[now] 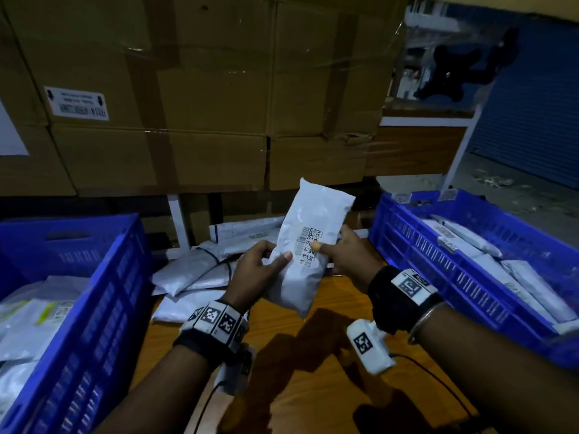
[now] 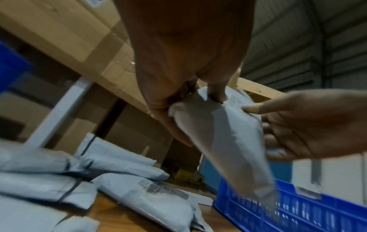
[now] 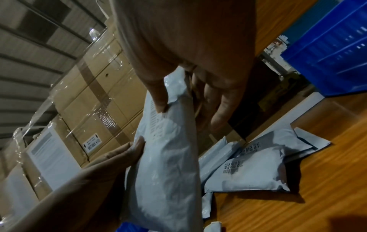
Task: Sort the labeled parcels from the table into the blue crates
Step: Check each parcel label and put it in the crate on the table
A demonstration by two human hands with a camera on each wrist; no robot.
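Observation:
A white poly parcel (image 1: pixel 308 245) with a barcode label facing me is held upright above the wooden table (image 1: pixel 313 355), between both hands. My left hand (image 1: pixel 266 261) grips its lower left edge, thumb on the front. My right hand (image 1: pixel 332 245) pinches its right side, thumb on the label and fingers behind. The left wrist view shows the left hand (image 2: pixel 190 94) pinching the parcel (image 2: pixel 228 141). In the right wrist view the right hand (image 3: pixel 178 94) clamps the parcel (image 3: pixel 164 164). One blue crate (image 1: pixel 103 292) stands at left and another blue crate (image 1: pixel 438 261) at right, both holding parcels.
A pile of several white parcels (image 1: pixel 194 270) lies on the table behind my hands. Large taped cardboard boxes (image 1: pixel 203 104) are stacked right behind the table on a white frame (image 1: pixel 180 223). Cables trail from both wrist cameras over the table's near part.

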